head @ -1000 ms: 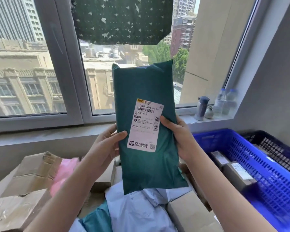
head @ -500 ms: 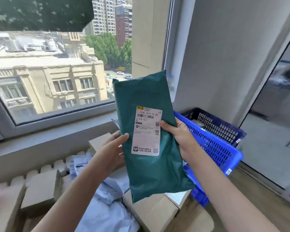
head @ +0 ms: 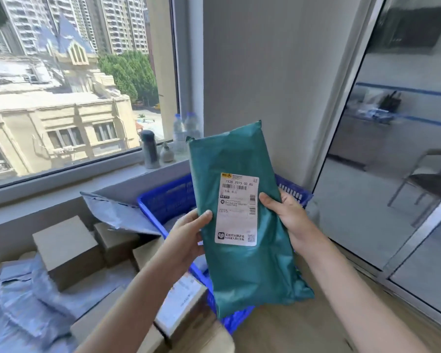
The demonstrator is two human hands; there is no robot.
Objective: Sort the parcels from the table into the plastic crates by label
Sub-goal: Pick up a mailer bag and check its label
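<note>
A dark green plastic mailer parcel (head: 242, 271) with a white shipping label (head: 237, 210) is held upright in front of me. My left hand (head: 189, 235) grips its left edge, thumb on the front beside the label. My right hand (head: 288, 220) grips the right edge, thumb on the label's side. Behind and below the parcel stands a blue plastic crate (head: 163, 200), mostly hidden by the parcel. On the table at left lie brown cardboard boxes (head: 66, 250) and grey mailer bags (head: 36, 301).
A labelled box (head: 181, 304) sits by the crate's near rim. A flask (head: 149, 149) and bottles (head: 180, 131) stand on the windowsill. A grey wall and a glass partition (head: 392, 174) are to the right, with a chair (head: 428, 179) behind the glass.
My view has swung to the right, from the window and table toward the blue crate and the glass partition. Both hands keep the same hold on the green parcel.
</note>
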